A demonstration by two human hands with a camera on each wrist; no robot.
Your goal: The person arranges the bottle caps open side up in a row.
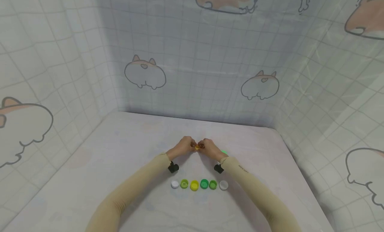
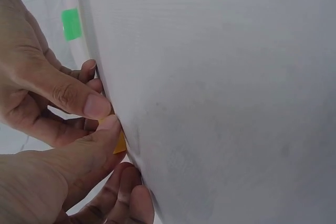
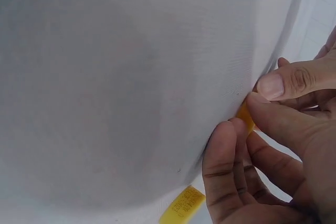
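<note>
My left hand (image 1: 183,146) and right hand (image 1: 211,149) meet at the middle of the table, fingertips close together. Between them is a small orange-yellow piece (image 1: 197,147), perhaps a bottle cap, mostly covered by fingers. In the left wrist view, both thumbs press on this orange piece (image 2: 120,144), with fingers curled behind it. From the right wrist view, the same piece (image 3: 245,115) shows as a sliver between the fingertips. A yellow piece with printed marks (image 3: 182,205) lies below the right fingers there. Behind the right wrist, a bright green piece (image 1: 224,152) is partly hidden.
Nearer my body runs a row of bottle caps: white (image 1: 175,184), light green (image 1: 184,183), yellow (image 1: 194,185), teal (image 1: 204,184), green (image 1: 213,184) and translucent white (image 1: 223,185). A pale cloth covers the table (image 1: 144,212); patterned curtains (image 1: 195,75) enclose its back and sides.
</note>
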